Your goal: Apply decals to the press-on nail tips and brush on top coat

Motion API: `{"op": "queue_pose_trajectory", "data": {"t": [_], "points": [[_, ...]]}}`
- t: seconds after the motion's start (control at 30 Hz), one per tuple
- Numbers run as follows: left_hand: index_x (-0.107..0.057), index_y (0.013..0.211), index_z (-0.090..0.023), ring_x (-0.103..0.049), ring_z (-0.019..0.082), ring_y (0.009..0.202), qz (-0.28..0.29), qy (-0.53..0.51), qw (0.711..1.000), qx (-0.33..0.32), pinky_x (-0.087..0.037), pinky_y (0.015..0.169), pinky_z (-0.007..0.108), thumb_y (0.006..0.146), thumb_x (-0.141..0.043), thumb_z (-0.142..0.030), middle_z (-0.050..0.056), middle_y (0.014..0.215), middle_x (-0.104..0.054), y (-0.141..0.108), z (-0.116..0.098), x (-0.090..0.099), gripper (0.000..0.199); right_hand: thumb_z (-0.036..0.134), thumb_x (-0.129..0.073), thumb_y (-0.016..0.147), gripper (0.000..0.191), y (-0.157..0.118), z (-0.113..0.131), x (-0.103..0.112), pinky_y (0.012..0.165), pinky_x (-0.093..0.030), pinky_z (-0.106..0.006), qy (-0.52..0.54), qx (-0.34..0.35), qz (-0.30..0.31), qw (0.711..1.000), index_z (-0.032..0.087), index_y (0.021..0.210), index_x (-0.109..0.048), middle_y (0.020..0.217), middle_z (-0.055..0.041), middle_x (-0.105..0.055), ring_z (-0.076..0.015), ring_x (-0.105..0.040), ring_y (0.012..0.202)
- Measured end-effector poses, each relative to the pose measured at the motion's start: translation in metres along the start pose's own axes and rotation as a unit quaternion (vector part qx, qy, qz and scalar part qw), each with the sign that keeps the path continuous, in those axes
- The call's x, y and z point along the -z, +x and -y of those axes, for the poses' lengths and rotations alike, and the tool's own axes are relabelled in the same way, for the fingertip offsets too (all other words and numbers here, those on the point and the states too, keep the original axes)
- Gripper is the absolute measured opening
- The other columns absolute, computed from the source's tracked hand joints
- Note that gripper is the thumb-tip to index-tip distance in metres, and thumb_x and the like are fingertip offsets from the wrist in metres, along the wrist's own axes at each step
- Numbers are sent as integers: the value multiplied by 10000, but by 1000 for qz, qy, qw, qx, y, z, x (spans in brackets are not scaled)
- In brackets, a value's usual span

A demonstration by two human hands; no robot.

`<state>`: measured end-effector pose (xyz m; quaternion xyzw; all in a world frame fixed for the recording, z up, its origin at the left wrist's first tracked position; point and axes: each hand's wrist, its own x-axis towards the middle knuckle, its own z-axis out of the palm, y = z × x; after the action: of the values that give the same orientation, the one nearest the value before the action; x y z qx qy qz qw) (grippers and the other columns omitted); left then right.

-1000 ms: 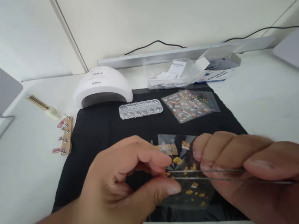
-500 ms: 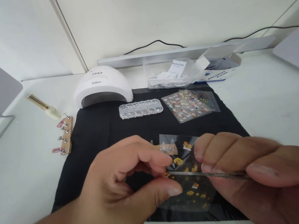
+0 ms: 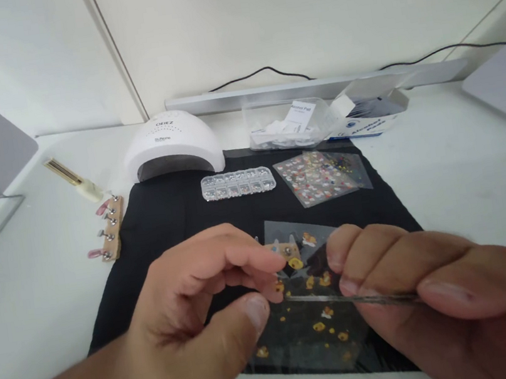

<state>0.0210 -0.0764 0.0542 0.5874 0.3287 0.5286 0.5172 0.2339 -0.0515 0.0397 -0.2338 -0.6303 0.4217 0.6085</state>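
White table margins (image 3: 462,158), tweezers (image 3: 321,298) (right fingers (image 3: 385,249)), sheet (image 3: 311,266)

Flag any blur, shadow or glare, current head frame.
All head view: light even and diffuse; right hand shaded at the palm; tweezers show a thin bright edge; lettering soft on the alcohol pads box; dark inside the nail lamp.

White table (image 3: 461,183) (black cloth (image 3: 166,218) atop)

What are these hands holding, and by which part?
The right hand holds tweezers well behind their tips. Whether it or the left hand also grips the sheet cannot be told.
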Motion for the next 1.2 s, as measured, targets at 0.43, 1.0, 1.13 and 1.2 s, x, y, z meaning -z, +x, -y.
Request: {"op": "queue_pose_trajectory", "data": {"t": [0.43,1.0,1.13,1.2], "points": [[-808,1074,-194,-698,141,852,1,32,999,-32,-582,794,208,896,-662,-53,48,910,-746,2,2,2,269,477,-702,944,219,0,-5,-1,605,-583,-358,8,6,-28,1000,320,931,-853,664,26,-756,-146,-662,525],[-803,1142,-183,-694,145,875,12,-6,1000,-27,-588,811,204,939,-676,-112,63,936,-729,-1,3,1,250,464,-662,974,232,0,-4,-3,634,-591,-363,6,14,-6,1000,331,963,-852,677,19,-763,-150,-676,540],[-803,1136,-182,-689,149,884,11,1,999,-32,-586,812,210,947,-659,-118,69,958,-731,-1,3,2,246,453,-647,990,233,-1,-2,-2,655,-584,-360,-6,5,-8,1000,349,956,-853,668,20,-760,-152,-674,548],[-802,1140,-186,-687,158,883,12,3,1000,-27,-589,795,222,962,-643,-134,75,965,-734,0,3,2,244,453,-623,1005,254,-1,-3,-1,640,-577,-355,-6,20,-2,1000,349,968,-852,654,19,-750,-150,-666,538]]}}
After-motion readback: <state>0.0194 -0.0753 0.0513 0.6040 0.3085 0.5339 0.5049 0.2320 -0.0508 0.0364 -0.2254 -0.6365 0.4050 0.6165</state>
